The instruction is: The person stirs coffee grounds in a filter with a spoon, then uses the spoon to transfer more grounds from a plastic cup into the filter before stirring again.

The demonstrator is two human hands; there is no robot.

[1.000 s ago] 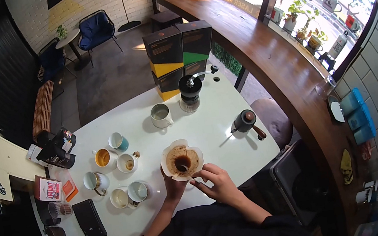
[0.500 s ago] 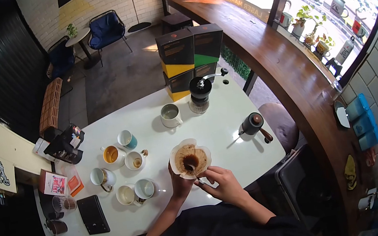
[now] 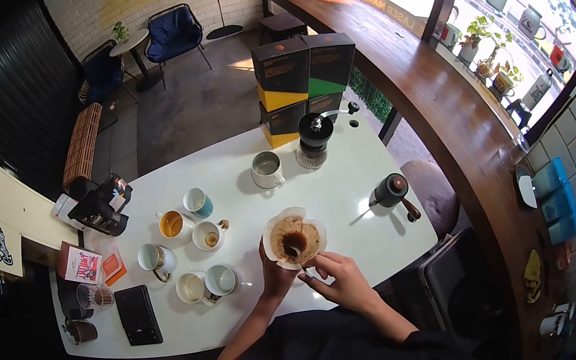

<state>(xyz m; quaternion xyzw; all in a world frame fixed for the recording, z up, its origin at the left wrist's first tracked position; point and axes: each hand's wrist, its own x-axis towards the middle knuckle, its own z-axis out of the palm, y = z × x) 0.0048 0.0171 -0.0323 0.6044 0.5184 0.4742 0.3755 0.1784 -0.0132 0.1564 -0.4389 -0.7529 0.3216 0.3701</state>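
Note:
A white paper coffee filter (image 3: 316, 232) with a scalloped rim stands before me, its inside coated in wet brown grounds around a dark pool. My left hand (image 3: 277, 276) is closed around the side of whatever holds the filter; that holder is mostly hidden beneath the paper. Between the fingers of my right hand (image 3: 344, 280) is a thin metal spoon (image 3: 301, 260), its lower end dipping into the dark coffee. Just left of the filter sits a pale blue-lined cup (image 3: 221, 281), next to a cream cup (image 3: 191, 288).
Several more cups, including an orange-lined cup (image 3: 172, 226), stand on the white table (image 3: 355, 237). Farther back are a grey mug (image 3: 267, 169), a hand grinder (image 3: 313, 141) and stacked boxes (image 3: 283, 70). A dark kettle (image 3: 387, 192) stands right; a black scale (image 3: 138, 316) lies left.
The camera view has shifted slightly, moving the table things a little in the picture. Both hands keep their grips, and the spoon stays in the filter with a slightly different tilt.

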